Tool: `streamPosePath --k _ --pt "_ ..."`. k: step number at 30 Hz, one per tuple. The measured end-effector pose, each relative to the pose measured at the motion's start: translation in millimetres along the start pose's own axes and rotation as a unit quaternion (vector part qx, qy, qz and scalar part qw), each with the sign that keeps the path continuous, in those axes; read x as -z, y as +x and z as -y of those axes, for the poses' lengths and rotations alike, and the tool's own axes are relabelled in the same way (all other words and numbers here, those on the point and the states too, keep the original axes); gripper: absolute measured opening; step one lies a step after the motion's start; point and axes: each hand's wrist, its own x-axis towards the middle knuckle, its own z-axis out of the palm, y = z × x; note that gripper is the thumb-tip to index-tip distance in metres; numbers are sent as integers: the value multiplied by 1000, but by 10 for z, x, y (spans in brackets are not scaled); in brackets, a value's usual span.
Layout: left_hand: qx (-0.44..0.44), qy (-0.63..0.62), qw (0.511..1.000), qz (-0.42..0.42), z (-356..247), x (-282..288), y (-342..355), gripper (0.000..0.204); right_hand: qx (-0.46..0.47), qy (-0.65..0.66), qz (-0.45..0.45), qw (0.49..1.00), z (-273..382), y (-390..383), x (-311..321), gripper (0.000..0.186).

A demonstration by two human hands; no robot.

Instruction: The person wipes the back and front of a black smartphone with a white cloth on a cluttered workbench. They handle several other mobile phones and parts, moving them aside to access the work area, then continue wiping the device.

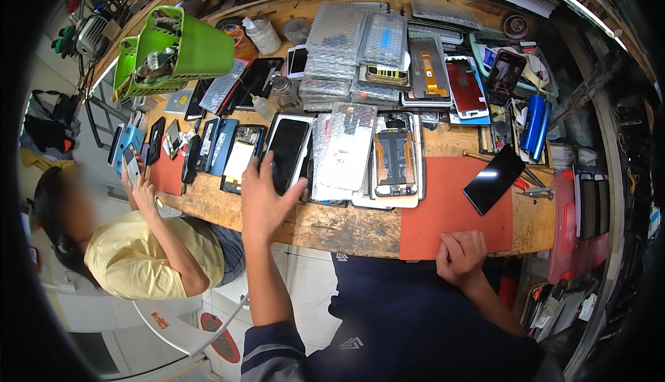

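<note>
While the left hand (264,200) spreads, empty, thumb and fingers flank a black phone (289,143).

The wooden bench (332,233) is tan-brown mottled with dark stains, its mat (443,209) plain orange-red, and the glossy phone (494,180) black with a white streak of glare. Silvery bubble wrap (336,32) shows a dotted pattern, the opened phone (396,157) pairs copper-orange strips with dark grey, and the perforated basket (204,46) is bright green. The wearer's shirt (415,333) is navy, the co-worker's shirt (142,261) pale yellow.
</note>
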Motion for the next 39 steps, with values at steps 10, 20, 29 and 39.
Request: streamPosePath --k 10,20,29,39 --pt "77 -185 977 -73 179 106 -66 66 -6 -3 9 1000 12 -7 2 28" --pt "133 -68 986 -74 1059 64 176 62 2 -9 9 1000 22 7 -5 26" --pt "-14 -21 1000 10 288 -12 41 61 -10 -14 17 1000 55 18 -13 26" --pt "26 80 984 156 47 69 403 84 -19 -19 18 999 44 -23 -21 25"
